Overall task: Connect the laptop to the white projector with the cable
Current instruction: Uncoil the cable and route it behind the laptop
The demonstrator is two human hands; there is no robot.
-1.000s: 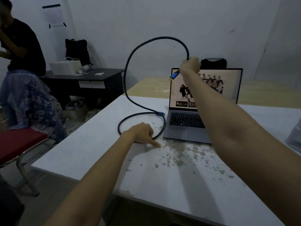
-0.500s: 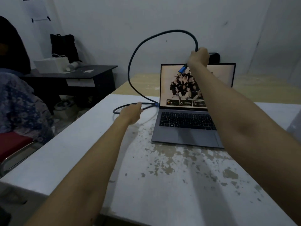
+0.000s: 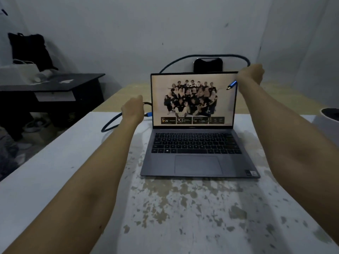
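Observation:
An open grey laptop [image 3: 199, 153] stands on the white table [image 3: 55, 162] with its screen lit. A dark braided cable [image 3: 201, 56] arcs up behind the screen. My right hand [image 3: 251, 74] grips the cable at the screen's upper right corner, and its free blue plug [image 3: 231, 85] points down-left in front of the screen. My left hand [image 3: 133, 110] is closed around the cable beside the laptop's left edge, just behind the other blue plug [image 3: 149, 114]. Whether that plug sits in the port is hidden. A white rounded object [image 3: 330, 118], cut off at the right edge, may be the projector.
A black object [image 3: 208, 64] stands behind the laptop lid. At left, a black desk [image 3: 55, 85] carries a white box [image 3: 18, 70] and a black bag [image 3: 29, 50]. A slack cable loop [image 3: 110, 125] lies on the table. The table's paint is chipped in front.
My right hand has carried the free plug rightward and lower, from the screen's top middle to its right corner, flattening the cable arc. My left hand has closed on the cable by the laptop's left edge.

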